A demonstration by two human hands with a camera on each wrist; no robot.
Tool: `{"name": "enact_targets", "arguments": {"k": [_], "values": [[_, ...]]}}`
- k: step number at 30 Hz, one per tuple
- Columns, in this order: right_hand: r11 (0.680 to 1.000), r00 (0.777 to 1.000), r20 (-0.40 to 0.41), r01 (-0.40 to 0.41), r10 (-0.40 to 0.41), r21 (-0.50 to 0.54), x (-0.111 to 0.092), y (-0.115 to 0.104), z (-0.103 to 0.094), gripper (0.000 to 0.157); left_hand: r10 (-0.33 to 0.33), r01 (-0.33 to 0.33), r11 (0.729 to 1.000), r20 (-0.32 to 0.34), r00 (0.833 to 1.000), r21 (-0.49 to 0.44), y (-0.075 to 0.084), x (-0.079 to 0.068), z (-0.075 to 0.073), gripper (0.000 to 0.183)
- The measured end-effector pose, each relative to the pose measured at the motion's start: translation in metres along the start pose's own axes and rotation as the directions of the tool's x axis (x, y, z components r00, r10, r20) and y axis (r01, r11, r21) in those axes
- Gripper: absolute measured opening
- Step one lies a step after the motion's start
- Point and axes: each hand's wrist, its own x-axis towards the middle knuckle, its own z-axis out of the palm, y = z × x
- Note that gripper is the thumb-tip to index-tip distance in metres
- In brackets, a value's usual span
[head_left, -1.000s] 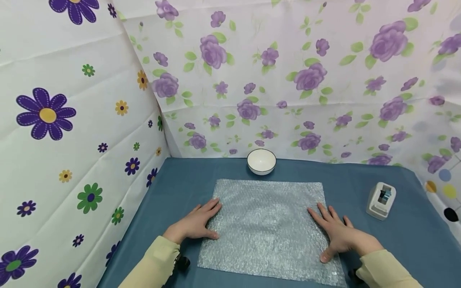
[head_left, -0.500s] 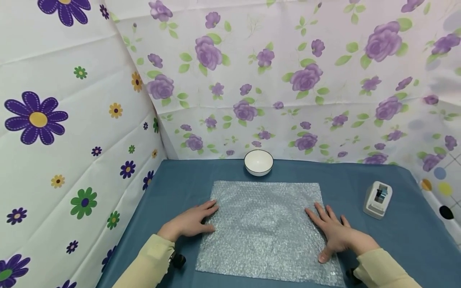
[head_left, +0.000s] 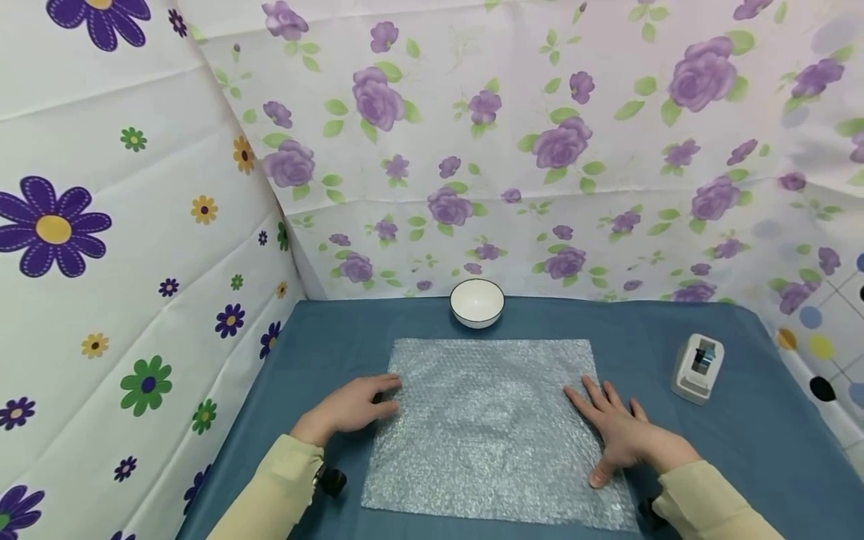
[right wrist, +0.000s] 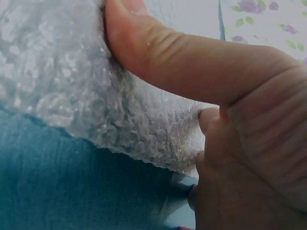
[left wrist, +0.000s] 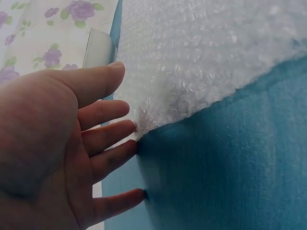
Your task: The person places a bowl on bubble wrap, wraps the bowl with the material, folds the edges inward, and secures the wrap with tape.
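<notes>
A sheet of clear bubble wrap (head_left: 486, 427) lies flat on the blue tablecloth. At its left edge is my left hand (head_left: 351, 405), fingers fairly straight; in the left wrist view its fingertips (left wrist: 127, 125) meet the edge, while the thumb hovers above the sheet. My right hand (head_left: 624, 431) rests with spread fingers on the right edge. The right wrist view has that thumb (right wrist: 158, 50) pressing on the bubble wrap (right wrist: 57, 72), its other fingers partly hidden behind the palm. Neither hand grips anything.
A white bowl (head_left: 477, 304) with a dark rim stands behind the sheet, near the flowered back cloth (head_left: 405, 195). To the right sits a white tape dispenser (head_left: 698, 369). Another flowered cloth (head_left: 155, 315) hangs along the left side of the blue tablecloth (head_left: 324, 337).
My left hand's thumb has drawn back off the sheet and closer to its fingers. The right hand stays in place on the bubble wrap. The head view has shifted slightly.
</notes>
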Motion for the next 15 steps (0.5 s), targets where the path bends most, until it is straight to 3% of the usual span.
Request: {"name": "enact_targets", "arguments": {"k": [9,15], "values": [[1.000,1.000,-0.002,0.002,-0.002,-0.024,-0.0023,-0.0083,-0.0051,0.155,-0.009,0.009,1.000,-0.020,1.000,0.024,0.0031,0.0033,0.0002,0.058],[0.997,0.997,-0.031,0.075,-0.076,-0.029,-0.0059,-0.0030,-0.0039,0.154,-0.034,0.034,0.999,0.003,0.999,0.023,0.0065,0.0029,0.0005,0.059]]}}
